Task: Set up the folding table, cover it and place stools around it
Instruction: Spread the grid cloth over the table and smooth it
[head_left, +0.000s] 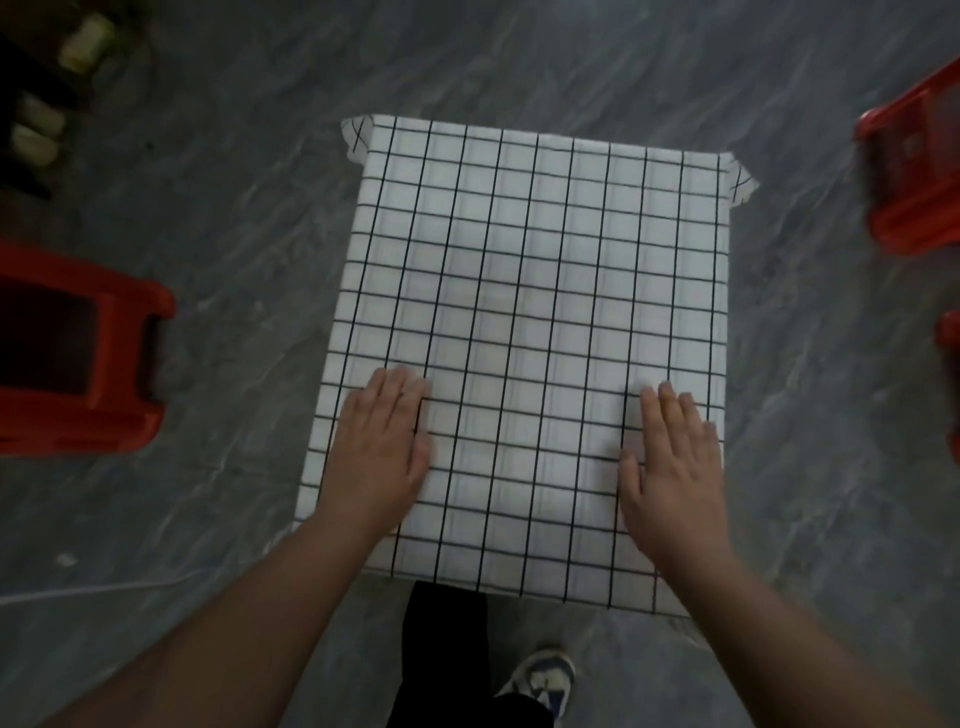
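Left hand (382, 441), right hand (670, 462) pressed flat, fingers extended, holding nothing, on white black-gridded tablecloth (535, 291); uneven smoothing risks dragging cloth askew.

- Setting: an indoor room, probably a home or a plain eating area; the exact type cannot be told.
- Floor (571, 67): grey, marble-patterned, glossy tile or stone.
- Furniture: a small table under a white checked cloth (540, 291); low red plastic stools, one at the left (78, 353), one at the right (914, 171).
- Upper-left corner: dark shelf with pale items (36, 124), blurred.
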